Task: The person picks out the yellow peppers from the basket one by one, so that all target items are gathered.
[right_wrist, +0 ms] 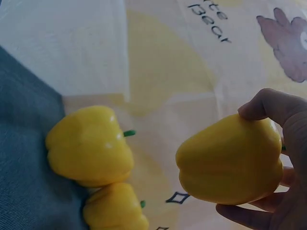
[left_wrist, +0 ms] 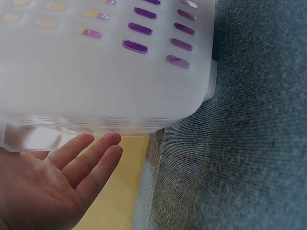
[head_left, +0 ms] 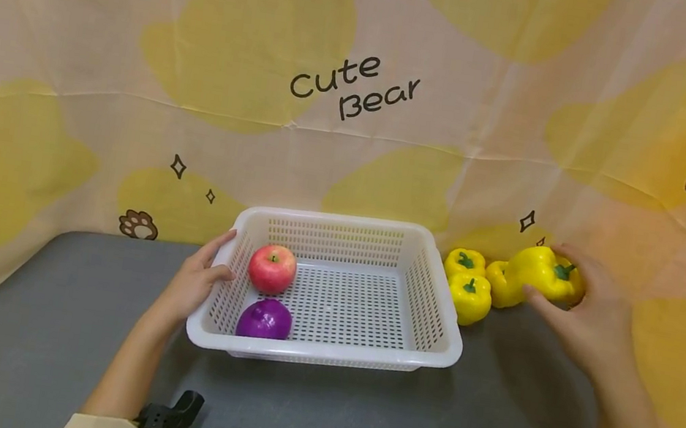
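Observation:
A white plastic basket (head_left: 322,351) with slotted walls holds a red apple (head_left: 272,269) and a shiny purple round thing (head_left: 264,318) at its left end; the latter's kind is unclear. My left hand (head_left: 201,274) grips the basket's left rim, thumb on top. In the left wrist view its other fingers (left_wrist: 98,163) reach beneath the rim. Raised off the table, a yellow bell pepper (right_wrist: 230,160) is held between the thumb and fingers of my right hand (head_left: 595,311). More yellow bell peppers (head_left: 469,299) stand between that hand and the basket.
The basket rests on a dark grey table (head_left: 313,417). Behind it hangs a pale cloth (head_left: 225,159) with yellow patches and printed lettering, reaching down to the table's back edge. Black bands (head_left: 173,412) are worn on both wrists.

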The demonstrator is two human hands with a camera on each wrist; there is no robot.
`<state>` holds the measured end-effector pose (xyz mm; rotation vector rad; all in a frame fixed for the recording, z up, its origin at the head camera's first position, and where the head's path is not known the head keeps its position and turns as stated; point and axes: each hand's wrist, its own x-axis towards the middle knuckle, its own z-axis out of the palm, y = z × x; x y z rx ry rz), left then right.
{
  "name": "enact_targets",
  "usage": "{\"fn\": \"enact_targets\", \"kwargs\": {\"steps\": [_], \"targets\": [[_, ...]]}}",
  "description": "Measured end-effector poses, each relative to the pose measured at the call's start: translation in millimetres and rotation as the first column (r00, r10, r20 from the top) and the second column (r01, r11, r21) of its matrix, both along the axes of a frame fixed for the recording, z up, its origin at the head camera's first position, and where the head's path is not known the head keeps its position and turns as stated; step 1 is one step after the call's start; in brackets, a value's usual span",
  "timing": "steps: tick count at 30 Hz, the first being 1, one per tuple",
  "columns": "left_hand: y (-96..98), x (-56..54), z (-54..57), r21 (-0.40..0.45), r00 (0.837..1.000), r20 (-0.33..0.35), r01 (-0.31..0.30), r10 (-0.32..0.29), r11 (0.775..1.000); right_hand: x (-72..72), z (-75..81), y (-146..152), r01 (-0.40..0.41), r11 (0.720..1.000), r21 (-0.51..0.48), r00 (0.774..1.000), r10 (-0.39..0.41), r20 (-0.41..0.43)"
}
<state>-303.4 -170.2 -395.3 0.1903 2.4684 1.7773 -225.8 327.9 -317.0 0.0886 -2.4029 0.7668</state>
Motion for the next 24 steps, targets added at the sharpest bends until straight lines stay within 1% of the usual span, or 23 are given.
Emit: {"fn": "enact_targets", "kwargs": {"steps": [7, 14, 18, 24], "targets": [[0.7, 0.4, 0.3, 0.011, 1.000, 0.007, 0.001, -0.001, 1.000, -8.0, -14.1, 11, -0.002, 1.000, -0.015, 0.996, 0.003, 0.084], [0.3, -0.5, -0.1, 0.003, 1.000, 0.010, 0.000, 0.000, 1.000, -15.2, -22.1, 16, -0.001, 1.000, 0.020, 0.989, -0.002, 0.150], [-0.1, -0.9, -0.4, -0.001, 1.000, 0.009, 0.000, 0.000, 1.000, -18.7, -27.0, 18, 0.002, 1.000, 0.017, 0.982, -0.005, 0.190], [0.3, -0.7, -1.8, 0.022, 1.000, 0.008, 0.004, -0.004, 1.000, -23.2, -34.0, 20, -0.025, 0.999, 0.048, 0.971, 0.013, 0.239]]}}
